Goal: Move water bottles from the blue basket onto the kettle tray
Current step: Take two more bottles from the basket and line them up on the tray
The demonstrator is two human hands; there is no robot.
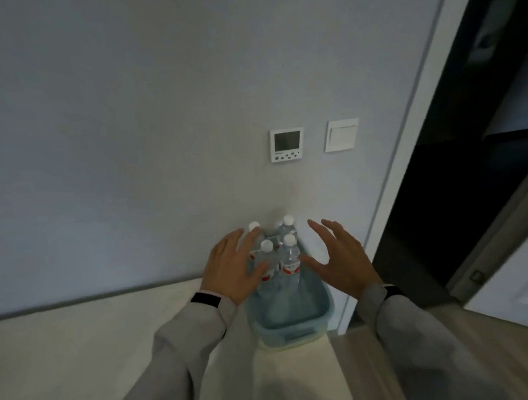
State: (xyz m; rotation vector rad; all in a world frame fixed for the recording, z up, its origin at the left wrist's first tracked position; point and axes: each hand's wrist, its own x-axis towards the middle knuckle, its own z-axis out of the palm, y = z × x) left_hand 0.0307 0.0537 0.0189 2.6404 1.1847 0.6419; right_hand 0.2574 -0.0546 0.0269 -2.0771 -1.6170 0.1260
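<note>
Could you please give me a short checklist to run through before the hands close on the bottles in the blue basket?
1. Bottles upright, caps on: ok; four white caps show, for instance the front right bottle.
2. Left hand at the bottles: ok; fingers spread against the front left bottle, not closed.
3. Right hand free: ok; open beside the cluster, touching nothing clearly.
4. Blue basket steady: cannot tell; it stands on the floor by the wall.
5. Kettle tray located: not ok; out of view.
6. Light: not ok; the room is dim.

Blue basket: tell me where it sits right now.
In the head view, the blue basket sits low at centre, against the wall, between the left hand and right hand, holding upright water bottles.
</note>
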